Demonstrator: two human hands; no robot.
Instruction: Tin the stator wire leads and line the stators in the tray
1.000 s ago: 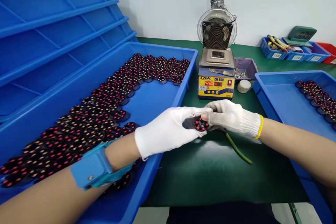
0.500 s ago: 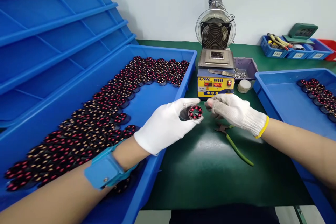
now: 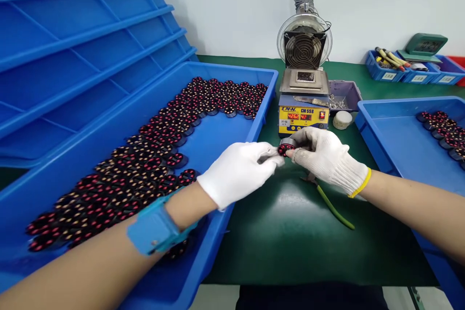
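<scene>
My right hand pinches the part, thumb and fingers, just in front of the unit. My left hand: half curled at the part; can't tell if it grips. Pliers on worktop, nearer me than the unit.

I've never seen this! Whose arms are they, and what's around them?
A person wears this camera on their head, so it looks down at their arms. The right hand, in a knitted white glove, pinches a small round black part with red marks. The left hand, in a smooth white glove, is close beside it. On the green table sit green-handled pliers and a blue-and-yellow box with red numbers. Blue plastic trays of round parts stand on both sides.
</scene>
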